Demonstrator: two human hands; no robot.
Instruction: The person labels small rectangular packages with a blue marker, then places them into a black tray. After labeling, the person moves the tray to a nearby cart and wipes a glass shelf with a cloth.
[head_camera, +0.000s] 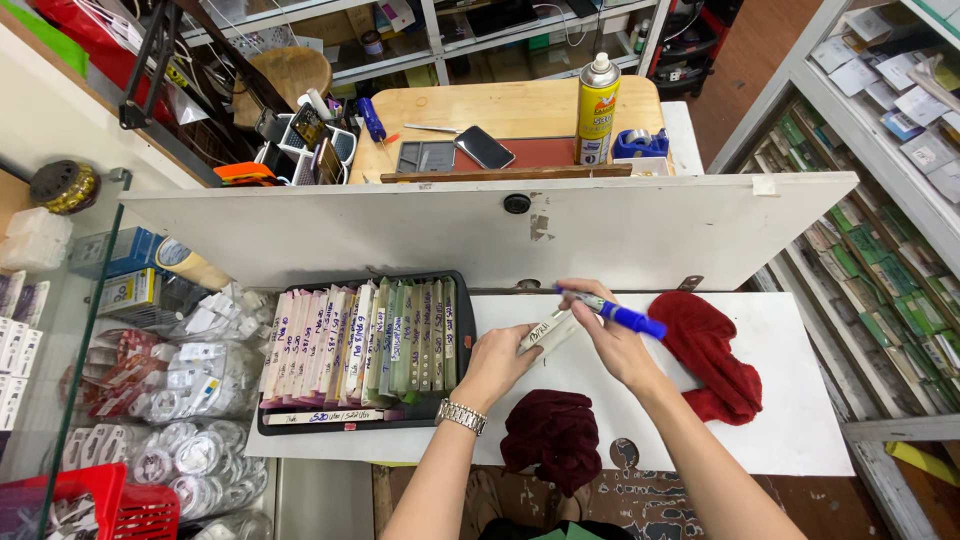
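Note:
My left hand, with a metal watch on the wrist, holds a small flat white packet above the white counter. My right hand grips a blue marker with its tip at the packet's upper end. Just to the left sits a black tray filled with a row of similar flat packets standing on edge, their tops marked in blue ink.
A red cloth lies right of my hands and a dark maroon cloth hangs at the counter's front edge. A raised white flap stands behind. Bagged accessories and a red basket are at left; shelves of packets at right.

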